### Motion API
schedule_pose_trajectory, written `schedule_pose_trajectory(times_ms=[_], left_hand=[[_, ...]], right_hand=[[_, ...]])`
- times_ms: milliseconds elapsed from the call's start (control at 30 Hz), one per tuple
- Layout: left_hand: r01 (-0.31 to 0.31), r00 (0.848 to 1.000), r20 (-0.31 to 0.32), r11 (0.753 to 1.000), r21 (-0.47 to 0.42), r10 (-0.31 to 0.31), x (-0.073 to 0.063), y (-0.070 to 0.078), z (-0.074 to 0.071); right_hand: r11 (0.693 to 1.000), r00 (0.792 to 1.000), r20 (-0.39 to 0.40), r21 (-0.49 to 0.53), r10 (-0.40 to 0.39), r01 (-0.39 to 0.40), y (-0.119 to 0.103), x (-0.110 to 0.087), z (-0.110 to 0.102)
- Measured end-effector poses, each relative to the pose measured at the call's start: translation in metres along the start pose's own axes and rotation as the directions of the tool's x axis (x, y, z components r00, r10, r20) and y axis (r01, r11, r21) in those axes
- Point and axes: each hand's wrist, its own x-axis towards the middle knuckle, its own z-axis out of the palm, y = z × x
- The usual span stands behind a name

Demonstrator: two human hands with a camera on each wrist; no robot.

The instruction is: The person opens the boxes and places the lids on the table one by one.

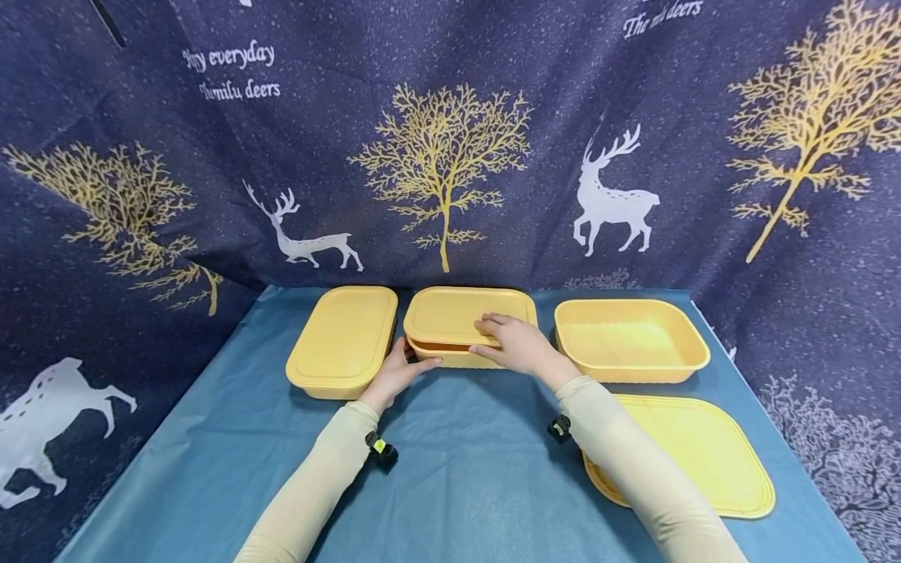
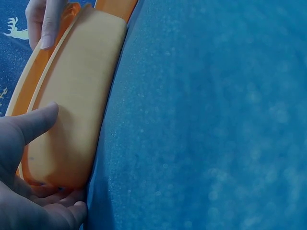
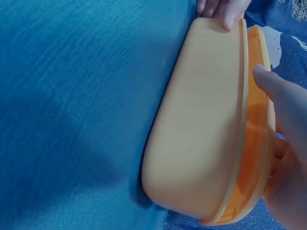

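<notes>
In the head view a yellow rectangular food container [image 1: 461, 359] stands at the back middle. Its lid [image 1: 450, 313] lies over it, tilted up along the front so a dark gap shows. My left hand [image 1: 396, 374] grips the container's left front corner. In the left wrist view the thumb presses the front wall [image 2: 72, 96] and the fingers curl round the end. My right hand [image 1: 521, 346] holds the lid near its right front, fingers spread on top. The right wrist view shows that thumb at the lid's edge [image 3: 264, 52], above the gap.
To the left stands a second yellow container [image 1: 343, 332] with its lid on. At the right is an uncovered container [image 1: 633, 367], and a loose yellow lid [image 1: 693, 453] lies in front of it, partly under my right forearm. A patterned dark curtain [image 1: 486, 47] hangs behind the blue-covered table [image 1: 450, 469].
</notes>
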Motion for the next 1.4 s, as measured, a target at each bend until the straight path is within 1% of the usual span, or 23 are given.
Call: schedule_pose_trajectory(times_ms=[233, 500, 667, 800, 900, 1033, 1167, 1400], left_hand=[[0.001, 1.000, 0.000, 1.000, -0.001, -0.001, 0.000, 0.000, 0.000], [0.011, 1.000, -0.004, 1.000, -0.010, -0.011, 0.002, 0.000, 0.001], [0.008, 1.000, -0.006, 1.000, -0.012, -0.008, 0.003, -0.001, 0.001], [0.009, 1.000, -0.001, 1.000, -0.015, -0.009, 0.002, -0.001, 0.001], [0.012, 1.000, 0.000, 1.000, -0.013, -0.012, 0.002, -0.001, 0.000], [0.014, 1.000, -0.004, 1.000, -0.007, -0.014, 0.003, -0.001, 0.000], [0.014, 1.000, -0.003, 1.000, -0.006, -0.014, 0.003, -0.002, 0.000], [0.006, 1.000, 0.003, 1.000, -0.010, -0.006, 0.002, -0.002, -0.001]], right_hand=[[1.000, 1.000, 0.017, 0.010, 0.008, -0.008, 0.001, -0.001, 0.002], [1.000, 1.000, 0.011, 0.011, 0.004, -0.004, 0.000, 0.000, -0.001], [1.000, 1.000, 0.004, -0.006, -0.017, 0.017, 0.001, 0.001, -0.003], [0.998, 0.998, 0.004, -0.010, -0.059, 0.059, 0.000, 0.002, -0.005], [0.996, 0.996, 0.022, -0.030, -0.088, 0.089, -0.002, 0.005, -0.008], [0.994, 0.994, 0.045, -0.057, -0.095, 0.097, -0.005, 0.007, -0.012], [0.995, 0.995, 0.059, -0.046, -0.086, 0.089, -0.007, 0.007, -0.015], [0.991, 0.991, 0.056, -0.044, -0.121, 0.124, -0.007, 0.008, -0.019]])
